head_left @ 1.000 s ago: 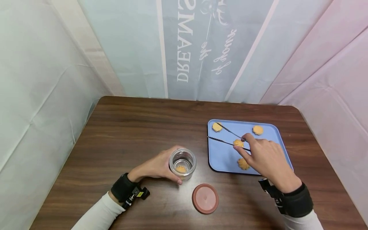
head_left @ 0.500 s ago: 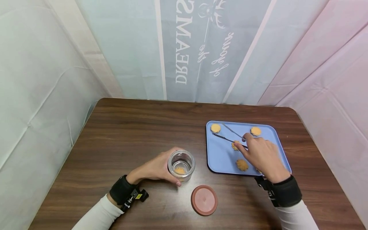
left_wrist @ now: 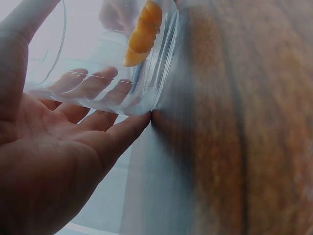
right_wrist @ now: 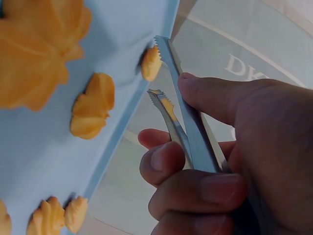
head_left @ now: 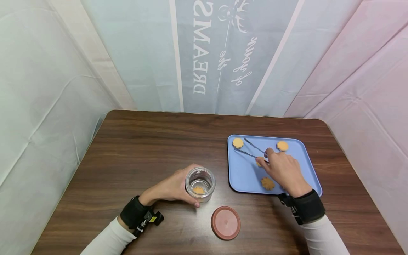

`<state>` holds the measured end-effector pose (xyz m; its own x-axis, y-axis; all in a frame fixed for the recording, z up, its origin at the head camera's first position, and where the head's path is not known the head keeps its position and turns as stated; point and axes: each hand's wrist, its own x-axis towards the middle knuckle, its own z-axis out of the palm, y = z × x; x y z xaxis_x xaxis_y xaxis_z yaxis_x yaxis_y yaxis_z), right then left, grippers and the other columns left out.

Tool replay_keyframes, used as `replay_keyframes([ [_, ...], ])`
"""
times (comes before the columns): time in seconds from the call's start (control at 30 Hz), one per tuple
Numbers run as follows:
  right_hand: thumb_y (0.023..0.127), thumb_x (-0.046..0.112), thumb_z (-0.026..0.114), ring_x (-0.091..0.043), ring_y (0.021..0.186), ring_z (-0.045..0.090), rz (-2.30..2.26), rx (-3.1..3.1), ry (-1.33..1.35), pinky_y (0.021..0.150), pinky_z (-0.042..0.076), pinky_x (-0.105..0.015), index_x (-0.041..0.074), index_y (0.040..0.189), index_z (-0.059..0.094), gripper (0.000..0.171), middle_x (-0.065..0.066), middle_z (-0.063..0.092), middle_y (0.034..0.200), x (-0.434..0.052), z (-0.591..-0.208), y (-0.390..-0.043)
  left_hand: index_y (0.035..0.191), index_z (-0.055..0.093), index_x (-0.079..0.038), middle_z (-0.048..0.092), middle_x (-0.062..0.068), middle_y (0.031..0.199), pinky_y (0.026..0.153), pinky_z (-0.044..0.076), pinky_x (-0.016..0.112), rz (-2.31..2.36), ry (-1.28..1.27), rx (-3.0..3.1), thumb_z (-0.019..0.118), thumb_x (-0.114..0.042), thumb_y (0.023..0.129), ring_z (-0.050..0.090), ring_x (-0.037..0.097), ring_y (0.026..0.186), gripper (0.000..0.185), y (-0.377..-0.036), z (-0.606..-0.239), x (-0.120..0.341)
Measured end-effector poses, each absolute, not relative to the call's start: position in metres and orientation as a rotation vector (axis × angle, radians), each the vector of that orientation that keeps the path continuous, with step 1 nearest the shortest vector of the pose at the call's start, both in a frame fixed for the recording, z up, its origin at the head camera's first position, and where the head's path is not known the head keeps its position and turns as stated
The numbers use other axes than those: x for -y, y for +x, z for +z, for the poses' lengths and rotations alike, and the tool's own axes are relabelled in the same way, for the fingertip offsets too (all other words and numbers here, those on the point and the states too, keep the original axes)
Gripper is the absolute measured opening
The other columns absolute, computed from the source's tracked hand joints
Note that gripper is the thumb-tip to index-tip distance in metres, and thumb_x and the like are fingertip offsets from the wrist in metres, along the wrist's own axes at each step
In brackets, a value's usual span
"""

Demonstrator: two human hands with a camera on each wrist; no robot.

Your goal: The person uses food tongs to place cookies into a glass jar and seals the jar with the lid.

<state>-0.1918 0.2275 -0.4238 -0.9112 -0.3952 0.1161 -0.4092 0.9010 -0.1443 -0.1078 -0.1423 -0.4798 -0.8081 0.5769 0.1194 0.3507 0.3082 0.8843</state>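
Observation:
My left hand (head_left: 173, 186) holds a clear glass jar (head_left: 214, 181) upright on the table. One ridged yellow cookie (left_wrist: 142, 36) lies at the jar's bottom. Metal tongs (head_left: 245, 153) with serrated tips are in my right hand (head_left: 284, 170), thumb on one arm and fingers curled round the other. The arms of the tongs stand apart over the blue tray (head_left: 243, 177), their tips on either side of the right edge of the far-left cookie (head_left: 237, 142). Nothing is pinched between them. Another cookie (head_left: 259, 163) is partly hidden under my right hand.
On the tray also lie a cookie (head_left: 282, 145) at the far right and a cookie (head_left: 267, 183) near the front edge. A reddish-brown round lid (head_left: 226, 223) lies on the wooden table (head_left: 153, 141) between jar and tray. Fabric walls surround the table.
My right forearm has swung left and the tongs' tips have shifted from over the far-left cookie to its right edge. My left hand keeps its hold on the jar.

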Motion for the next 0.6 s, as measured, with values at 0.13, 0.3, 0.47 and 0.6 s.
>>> replay_keyframes([
  [0.13,0.104,0.035,0.070,-0.017,0.047,0.045,0.254,2.978,0.631,0.041,0.033,-0.032,-0.003,0.102,0.067,0.039,0.000,0.049,0.057,-0.227,-0.429,-0.195,0.147,0.049,-0.012,0.067,0.007,0.137,0.113,0.048,0.041,1.493,0.842,-2.366,0.104,-0.027,0.066,0.064,0.025,0.128,0.098,-0.108,-0.478,0.142],
  [0.3,0.103,0.034,0.070,-0.016,0.047,0.043,0.250,2.972,0.633,0.042,0.031,-0.031,-0.002,0.097,0.065,0.037,0.000,0.045,0.056,-0.227,-0.433,-0.197,0.147,0.050,-0.013,0.067,0.006,0.137,0.113,0.049,0.042,1.496,0.844,-2.367,0.104,-0.026,0.066,0.064,0.025,0.128,0.098,-0.107,-0.476,0.142],
  [0.47,0.104,0.034,0.069,-0.017,0.047,0.043,0.249,2.986,0.630,0.042,0.031,-0.031,0.000,0.093,0.062,0.036,0.000,0.046,0.057,-0.226,-0.436,-0.199,0.147,0.049,-0.013,0.067,0.003,0.136,0.112,0.049,0.042,1.485,0.843,-2.373,0.103,-0.028,0.067,0.064,0.025,0.128,0.098,-0.107,-0.476,0.142],
  [0.6,0.105,0.035,0.068,-0.017,0.047,0.043,0.254,2.999,0.619,0.042,0.031,-0.031,0.002,0.091,0.061,0.037,-0.001,0.047,0.058,-0.224,-0.438,-0.200,0.146,0.050,-0.014,0.067,0.002,0.136,0.111,0.049,0.041,1.481,0.835,-2.380,0.103,-0.029,0.066,0.064,0.024,0.127,0.098,-0.107,-0.478,0.142],
])
